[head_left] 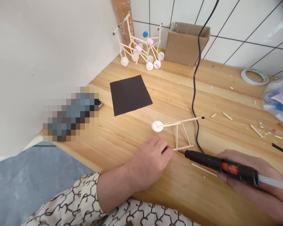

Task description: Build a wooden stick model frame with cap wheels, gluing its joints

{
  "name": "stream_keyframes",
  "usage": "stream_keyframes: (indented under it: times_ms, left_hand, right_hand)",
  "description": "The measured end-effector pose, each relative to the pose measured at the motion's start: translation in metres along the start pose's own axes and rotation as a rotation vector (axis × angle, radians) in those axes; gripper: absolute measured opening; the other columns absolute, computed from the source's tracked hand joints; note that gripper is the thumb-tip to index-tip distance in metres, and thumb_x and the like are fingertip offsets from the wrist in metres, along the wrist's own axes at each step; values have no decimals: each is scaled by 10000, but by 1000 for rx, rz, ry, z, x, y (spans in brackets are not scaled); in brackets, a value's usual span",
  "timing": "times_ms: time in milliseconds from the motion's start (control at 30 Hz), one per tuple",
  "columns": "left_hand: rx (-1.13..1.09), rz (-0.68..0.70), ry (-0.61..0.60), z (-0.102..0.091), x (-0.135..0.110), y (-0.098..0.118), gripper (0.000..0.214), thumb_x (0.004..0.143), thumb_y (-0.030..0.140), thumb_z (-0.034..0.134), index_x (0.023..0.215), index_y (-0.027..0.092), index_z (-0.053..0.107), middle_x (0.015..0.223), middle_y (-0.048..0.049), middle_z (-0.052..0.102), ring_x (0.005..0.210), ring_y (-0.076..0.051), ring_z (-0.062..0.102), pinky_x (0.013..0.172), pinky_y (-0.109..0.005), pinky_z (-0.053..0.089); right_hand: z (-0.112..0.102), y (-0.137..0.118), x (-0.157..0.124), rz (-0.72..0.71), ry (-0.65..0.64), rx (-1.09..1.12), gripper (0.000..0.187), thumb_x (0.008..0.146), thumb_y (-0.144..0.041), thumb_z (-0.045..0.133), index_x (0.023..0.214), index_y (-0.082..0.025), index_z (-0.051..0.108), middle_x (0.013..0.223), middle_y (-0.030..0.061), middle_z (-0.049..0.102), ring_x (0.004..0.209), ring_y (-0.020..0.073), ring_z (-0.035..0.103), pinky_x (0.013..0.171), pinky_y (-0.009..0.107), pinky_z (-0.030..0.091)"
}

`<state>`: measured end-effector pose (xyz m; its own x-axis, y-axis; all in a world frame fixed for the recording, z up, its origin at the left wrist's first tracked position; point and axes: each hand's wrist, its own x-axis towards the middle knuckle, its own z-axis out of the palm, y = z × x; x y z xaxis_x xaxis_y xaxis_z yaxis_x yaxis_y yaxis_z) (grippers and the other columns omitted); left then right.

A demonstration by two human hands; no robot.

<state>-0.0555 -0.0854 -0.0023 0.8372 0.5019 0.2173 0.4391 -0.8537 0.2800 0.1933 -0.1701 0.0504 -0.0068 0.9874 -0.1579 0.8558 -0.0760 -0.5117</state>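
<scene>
Facing tiled wall [238, 22] across wood table [122, 135], had white wall [49, 47] at left and grey floor [61, 175] below. Saw black sheet [131, 95] left of middle, stick models [138, 48] beside box [182, 48] at back, tape [254, 83] and stick scraps [256, 131] at right. Had frame [177, 135] on near side of sheet, to its right, just beside cord [194, 81]. Pinched end of frame's lower stick in left hand [153, 163], with narrow grip and curled fingers. Wrapped right hand [261, 195] closed around glue gun [217, 164], with tip at same stick, just beside left fingertips.
</scene>
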Motion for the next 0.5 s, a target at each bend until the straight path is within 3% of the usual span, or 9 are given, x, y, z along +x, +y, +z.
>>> stream_keyframes:
  times_ms: [100, 333, 500]
  left_hand:
    - [2, -2, 4, 0, 0, 0, 241, 837, 47, 368, 795, 125, 593, 756, -64, 545, 679, -180, 454, 596, -299, 430]
    - [9, 0, 14, 2, 0, 0, 245, 838, 46, 370, 795, 128, 597, 752, -63, 547, 678, -180, 457, 594, -298, 432]
    - [8, 5, 8, 0, 0, 0, 249, 833, 43, 365, 793, 124, 597, 752, -66, 549, 671, -179, 455, 585, -298, 430]
  right_hand:
    - [-1, -3, 3, -79, -146, 53, 162, 763, -473, 546, 822, -349, 632, 683, -46, 689, 569, 199, 639, 467, 252, 526]
    - [3, 3, -2, 28, -216, 110, 176, 771, -489, 543, 801, -329, 610, 637, -55, 650, 521, 163, 606, 415, 220, 476]
    - [1, 1, -1, 33, -184, 102, 204, 784, -506, 525, 765, -318, 602, 630, -55, 640, 542, 160, 610, 458, 219, 484]
